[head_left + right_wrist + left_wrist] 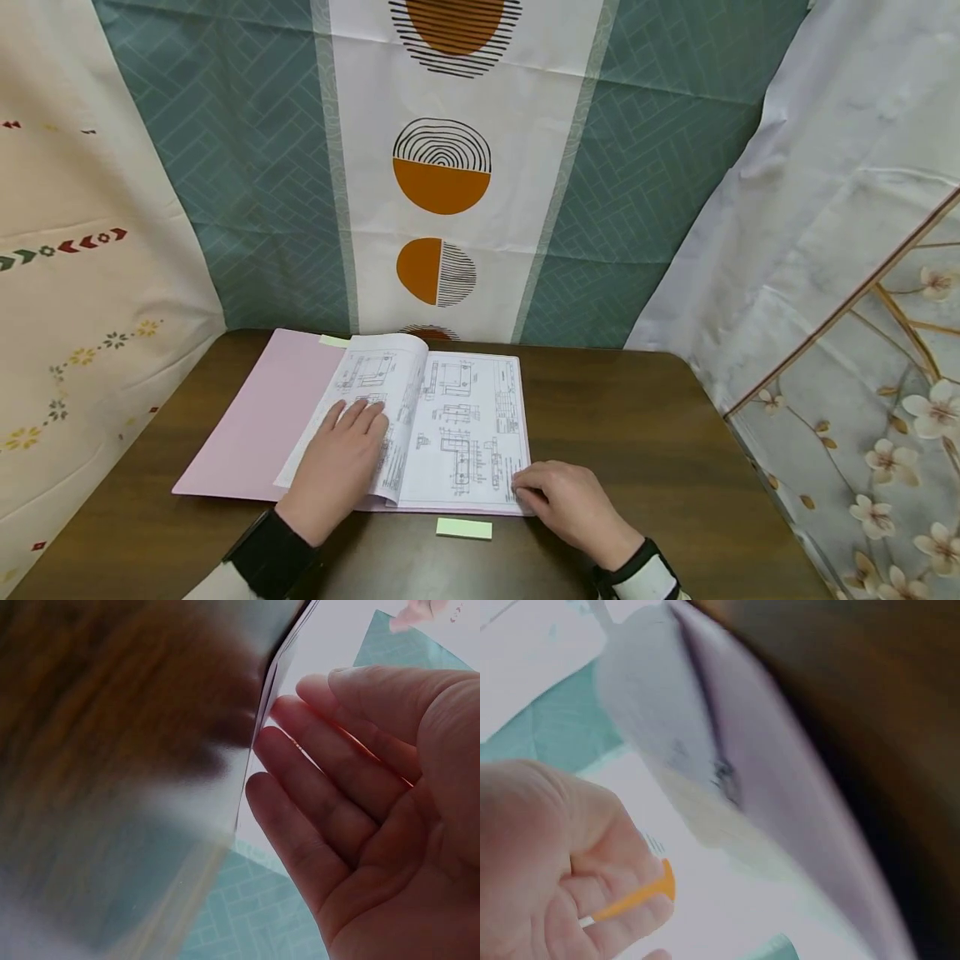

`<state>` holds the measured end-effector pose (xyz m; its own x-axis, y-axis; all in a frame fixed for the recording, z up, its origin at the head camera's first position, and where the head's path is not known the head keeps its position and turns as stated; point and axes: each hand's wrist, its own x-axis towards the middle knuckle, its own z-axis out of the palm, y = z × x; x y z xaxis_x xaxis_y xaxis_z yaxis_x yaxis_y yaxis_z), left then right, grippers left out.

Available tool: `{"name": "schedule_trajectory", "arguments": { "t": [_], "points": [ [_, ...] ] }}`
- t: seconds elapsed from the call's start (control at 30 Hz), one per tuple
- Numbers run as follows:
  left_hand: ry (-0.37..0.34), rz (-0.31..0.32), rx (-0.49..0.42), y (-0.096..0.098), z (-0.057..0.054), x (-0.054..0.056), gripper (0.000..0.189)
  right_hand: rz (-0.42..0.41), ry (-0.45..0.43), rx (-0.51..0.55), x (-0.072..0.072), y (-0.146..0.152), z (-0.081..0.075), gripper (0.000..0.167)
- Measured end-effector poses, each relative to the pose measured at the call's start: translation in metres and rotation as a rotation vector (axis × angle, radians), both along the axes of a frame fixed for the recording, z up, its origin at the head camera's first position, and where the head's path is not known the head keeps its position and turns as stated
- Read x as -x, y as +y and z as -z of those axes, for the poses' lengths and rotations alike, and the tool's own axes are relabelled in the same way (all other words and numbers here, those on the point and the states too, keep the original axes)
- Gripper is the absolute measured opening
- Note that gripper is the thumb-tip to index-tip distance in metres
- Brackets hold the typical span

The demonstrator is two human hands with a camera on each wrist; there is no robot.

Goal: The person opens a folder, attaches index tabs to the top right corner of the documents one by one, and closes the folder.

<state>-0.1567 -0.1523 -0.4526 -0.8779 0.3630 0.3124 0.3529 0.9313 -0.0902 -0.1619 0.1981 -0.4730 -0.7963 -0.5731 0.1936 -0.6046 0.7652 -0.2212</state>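
A pink folder (255, 417) lies spread on the table, with printed sheets of technical drawings inside. The turned left page (367, 371) curves up toward the fold, while the right page (468, 425) lies flat. My left hand (341, 458) rests on the left page, palm down with its fingers extended. At the lower right corner of the right page, my right hand (566, 504) touches the edge with gently bent fingertips. The right wrist view shows those fingers (307, 802) lined up along the papers' edge, gripping nothing. Loosely bent left fingers appear in the left wrist view.
A pale green sticky note (463, 528) lies on the brown table (622, 417) just in front of the folder. Another green tab (334, 341) sticks out at the top of the left page. Patterned cloths (637, 208) hang behind and at both sides.
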Motion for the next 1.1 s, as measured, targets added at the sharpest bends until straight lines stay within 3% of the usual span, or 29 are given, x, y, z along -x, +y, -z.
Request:
{"name": "schedule_trajectory", "arguments": {
  "t": [0.17,0.33,0.53,0.9,1.1],
  "points": [
    [-0.094,0.112,-0.004,0.025,-0.002,0.021,0.037,-0.003,-0.003,0.013,0.003,-0.003,0.0,0.009],
    [-0.191,0.119,-0.01,0.036,0.001,0.031,0.035,-0.003,-0.016,0.011,0.007,-0.008,-0.003,0.007],
    [-0.257,0.057,-0.067,0.037,0.007,0.03,0.036,0.003,-0.022,0.001,0.007,-0.01,-0.007,0.005],
    [-0.263,0.022,-0.123,0.037,0.013,0.027,0.041,-0.025,-0.03,-0.003,0.008,-0.009,-0.009,0.003],
    [-0.238,0.036,-0.118,0.043,0.013,0.026,0.041,-0.03,-0.018,-0.009,0.005,-0.006,-0.011,0.004]
  ]
}}
